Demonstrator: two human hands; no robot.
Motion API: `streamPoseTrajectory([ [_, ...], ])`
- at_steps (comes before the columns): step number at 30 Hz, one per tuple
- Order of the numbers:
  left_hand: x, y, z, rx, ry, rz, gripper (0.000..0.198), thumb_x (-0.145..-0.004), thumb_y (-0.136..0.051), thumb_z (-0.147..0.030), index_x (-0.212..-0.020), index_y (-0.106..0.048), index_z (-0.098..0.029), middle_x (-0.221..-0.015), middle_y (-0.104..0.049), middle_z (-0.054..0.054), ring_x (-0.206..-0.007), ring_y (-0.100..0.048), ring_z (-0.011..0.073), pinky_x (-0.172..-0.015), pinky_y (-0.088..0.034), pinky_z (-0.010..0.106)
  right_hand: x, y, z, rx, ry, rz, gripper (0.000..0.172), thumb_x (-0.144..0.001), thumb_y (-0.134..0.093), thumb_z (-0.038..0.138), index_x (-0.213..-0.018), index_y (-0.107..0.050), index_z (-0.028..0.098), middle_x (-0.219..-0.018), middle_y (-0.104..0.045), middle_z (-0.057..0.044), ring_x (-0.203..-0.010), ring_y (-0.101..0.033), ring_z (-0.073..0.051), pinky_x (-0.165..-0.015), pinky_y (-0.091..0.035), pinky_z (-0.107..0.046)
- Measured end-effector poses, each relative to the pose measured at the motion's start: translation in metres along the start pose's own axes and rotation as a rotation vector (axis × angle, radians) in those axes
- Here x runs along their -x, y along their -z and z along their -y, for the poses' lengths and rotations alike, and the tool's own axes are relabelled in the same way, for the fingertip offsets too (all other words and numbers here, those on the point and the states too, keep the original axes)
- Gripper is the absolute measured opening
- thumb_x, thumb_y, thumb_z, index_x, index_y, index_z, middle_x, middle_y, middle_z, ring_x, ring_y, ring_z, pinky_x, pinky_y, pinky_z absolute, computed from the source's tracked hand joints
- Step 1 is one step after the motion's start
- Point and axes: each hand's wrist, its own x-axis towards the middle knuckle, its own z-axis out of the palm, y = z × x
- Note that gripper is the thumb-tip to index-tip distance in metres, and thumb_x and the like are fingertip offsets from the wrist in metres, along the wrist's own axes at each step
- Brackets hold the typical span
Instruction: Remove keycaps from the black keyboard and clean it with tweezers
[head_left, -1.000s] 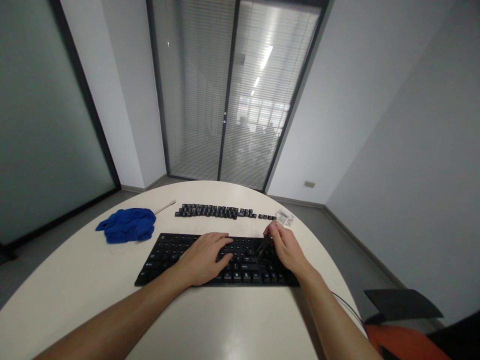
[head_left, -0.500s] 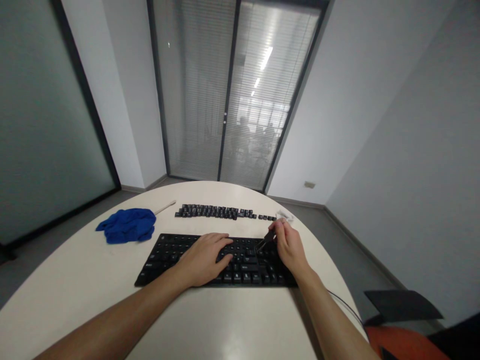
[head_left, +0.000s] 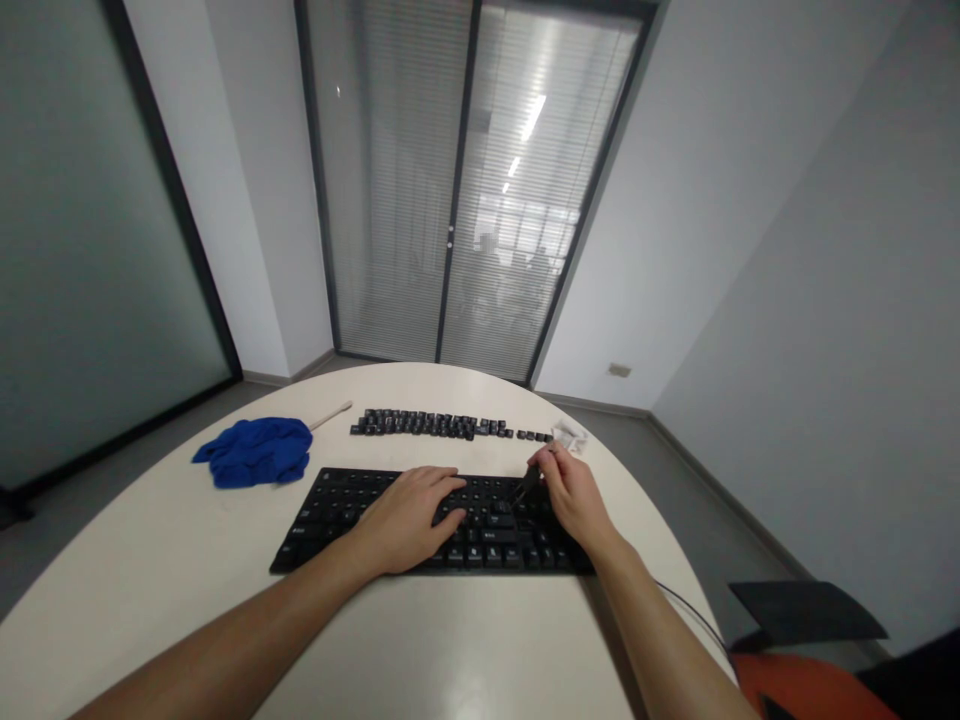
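A black keyboard (head_left: 480,557) lies across the middle of the round table. My left hand (head_left: 409,515) rests flat on its middle keys, thumb and fingers apart, holding nothing. Over the keyboard's right part, my right hand (head_left: 574,495) is closed around a dark keycap puller (head_left: 531,482). The puller's thin wire prongs point down and left at the keys near the right end of the main block; whether they grip a keycap is too small to tell. My right hand hides some keys on that side. Loose black keycaps (head_left: 416,423) stand in rows behind the keyboard.
A crumpled blue cloth (head_left: 259,450) lies at the left, with a slim light-handled brush (head_left: 331,413) beside it. Clear plastic wrapping (head_left: 570,435) sits behind my right hand. A cable (head_left: 694,608) runs off the table's right edge, near an orange and black chair (head_left: 806,680).
My right hand has shifted slightly left with the keycap puller, which now stands more upright. My left hand and the keyboard have stayed in place.
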Motion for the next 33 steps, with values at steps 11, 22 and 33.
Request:
streamPoseTrajectory([
  [11,0.0,0.0,0.0,0.004,0.003,0.005,0.039,-0.093,-0.048,-0.041,-0.128,-0.057,-0.025,-0.137,-0.056,0.006,-0.126,-0.05,0.0243,-0.11,-0.036,0.042,0.0,0.005,0.007,-0.032,0.033,0.062,0.036,-0.097,-0.041,0.044,-0.081,-0.063,0.02,-0.074,-0.066,-0.002,-0.07,-0.06,-0.018,-0.067,-0.044,-0.028],
  [22,0.0,0.0,0.0,-0.022,0.004,0.013,0.039,-0.094,-0.047,-0.04,-0.128,-0.057,-0.024,-0.137,-0.056,0.007,-0.126,-0.05,0.0237,-0.11,-0.036,0.042,0.0,0.005,0.003,-0.115,-0.01,0.086,0.038,-0.097,-0.042,0.047,-0.081,-0.063,0.019,-0.074,-0.065,-0.002,-0.064,-0.061,-0.017,-0.065,-0.046,-0.029],
  [33,0.0,0.0,-0.001,-0.011,0.001,-0.003,0.038,-0.094,-0.048,-0.04,-0.128,-0.057,-0.024,-0.137,-0.056,0.007,-0.126,-0.051,0.0239,-0.11,-0.036,0.041,-0.001,0.004,-0.004,-0.186,-0.045,0.105,0.037,-0.095,-0.045,0.048,-0.08,-0.062,0.019,-0.076,-0.067,-0.004,-0.069,-0.062,-0.018,-0.066,-0.049,-0.029],
])
